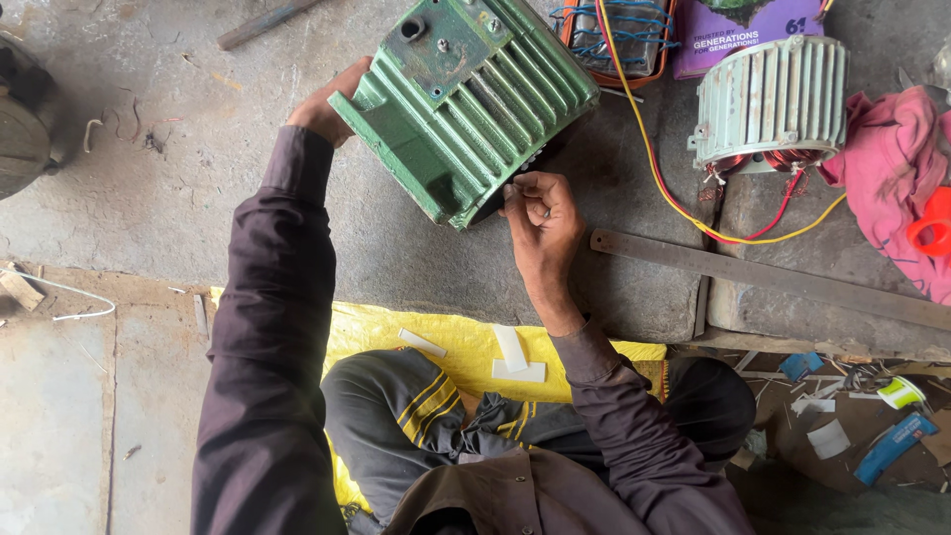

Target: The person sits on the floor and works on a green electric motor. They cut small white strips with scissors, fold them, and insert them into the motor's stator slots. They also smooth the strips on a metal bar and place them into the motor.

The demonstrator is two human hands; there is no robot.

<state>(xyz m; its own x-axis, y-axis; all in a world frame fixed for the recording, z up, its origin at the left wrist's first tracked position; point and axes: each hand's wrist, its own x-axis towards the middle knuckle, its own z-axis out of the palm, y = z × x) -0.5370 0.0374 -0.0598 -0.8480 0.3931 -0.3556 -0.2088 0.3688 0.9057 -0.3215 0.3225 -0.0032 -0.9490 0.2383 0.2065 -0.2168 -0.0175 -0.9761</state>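
Nearest the lens were your own dark brown sleeves and your folded legs in grey trousers with yellow stripes (pixel 416 406), seated on a yellow woven plastic sheet (pixel 396 332) on which three small white paper strips (pixel 511 349) lay loose. Your left hand (pixel 327 99) reached forward and was pressed against the far left side of the green ribbed cast-metal motor housing (pixel 466 99), its fingers hidden behind the casting, so how far they curled could not be told. That housing stood tilted on the grey concrete floor (pixel 198 178), its open end turned down and toward you, just ahead of your knees. Your right hand (pixel 543 223) was held at the housing's lower open edge with the fingers curled in and the fingertips (pixel 515 193) pinched together; whether anything thin lay between them could not be made out. To the right, well apart from the housing, stood a pale green finned stator with reddish copper windings (pixel 771 104), trailing yellow and red wires (pixel 684 213) across the floor. A long flat metal bar (pixel 773 279) lay beneath it, a pink cloth (pixel 892 168) beside it, and an orange-rimmed object wound with blue wire (pixel 614 35) stood behind the housing.
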